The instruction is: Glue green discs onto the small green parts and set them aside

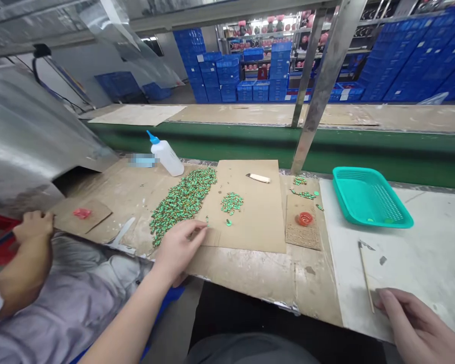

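My left hand [182, 245] reaches over the brown cardboard sheet [260, 227], thumb and forefinger pinched at a tiny green piece [207, 219]. Beside it spreads a large heap of small green and orange-gold pieces [185, 199]. A smaller group of green pieces [232, 202] lies on the cardboard, with one larger green piece [228, 222] in front. At the lower right my right hand [420, 321] is curled, its fingertips at the lower end of a thin wooden stick [365, 275] with a dark tip. The fingers' inner side is partly hidden.
A white-handled knife [260, 178] lies on the cardboard. Nearby are a red cap-like dish [304, 218], a teal tray [371, 197] and a white bottle [167, 157] with a blue nozzle. A metal post [322, 91] rises behind. A co-worker's hand [34, 227] rests at left.
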The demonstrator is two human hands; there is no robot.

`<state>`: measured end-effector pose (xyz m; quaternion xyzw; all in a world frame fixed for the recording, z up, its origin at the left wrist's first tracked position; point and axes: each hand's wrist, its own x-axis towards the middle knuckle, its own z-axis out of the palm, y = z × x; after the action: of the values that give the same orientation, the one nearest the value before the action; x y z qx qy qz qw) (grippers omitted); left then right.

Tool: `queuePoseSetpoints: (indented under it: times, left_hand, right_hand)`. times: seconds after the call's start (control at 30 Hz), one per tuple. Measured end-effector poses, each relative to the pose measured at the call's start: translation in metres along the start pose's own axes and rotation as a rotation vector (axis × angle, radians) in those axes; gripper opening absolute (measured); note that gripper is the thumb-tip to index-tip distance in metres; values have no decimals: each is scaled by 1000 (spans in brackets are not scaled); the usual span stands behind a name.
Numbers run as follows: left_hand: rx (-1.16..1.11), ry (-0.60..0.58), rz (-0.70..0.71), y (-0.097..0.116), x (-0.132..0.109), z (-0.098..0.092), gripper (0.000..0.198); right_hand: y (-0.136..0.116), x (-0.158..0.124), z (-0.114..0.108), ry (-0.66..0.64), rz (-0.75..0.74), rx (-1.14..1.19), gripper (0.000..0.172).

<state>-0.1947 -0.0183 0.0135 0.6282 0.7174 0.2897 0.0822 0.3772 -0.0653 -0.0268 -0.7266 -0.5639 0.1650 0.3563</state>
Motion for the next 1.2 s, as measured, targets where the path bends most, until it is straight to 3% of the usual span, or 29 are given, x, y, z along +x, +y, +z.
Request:
queuePoseSetpoints:
  times: [0.13,0.4,0.67,0.8,1.0,1.2]
  left_hand:
    - [-1,-43,110,22,-3,23,35]
    - [1,-64,166,24,-7,12,36]
    - [-72,-13,12,29,-9,16,36]
    - [-114,-27,-47,33,2,22,36]
    - [-148,-78,-20,36,21,29,32]
    - [-145,-94,7,41,23,26,38]
  right_hand:
    - [-19,-3,-3,-15,116,-27,54]
    - [-6,1,-4,-73,142,-14,50]
    - [-34,-2,-2,20,100,-7,48]
    - [-24,-4,0,-3,83,-12,46]
    - [-14,-9,5,28,69,-12,48]
    - [-10,-4,1,-29,88,5,46]
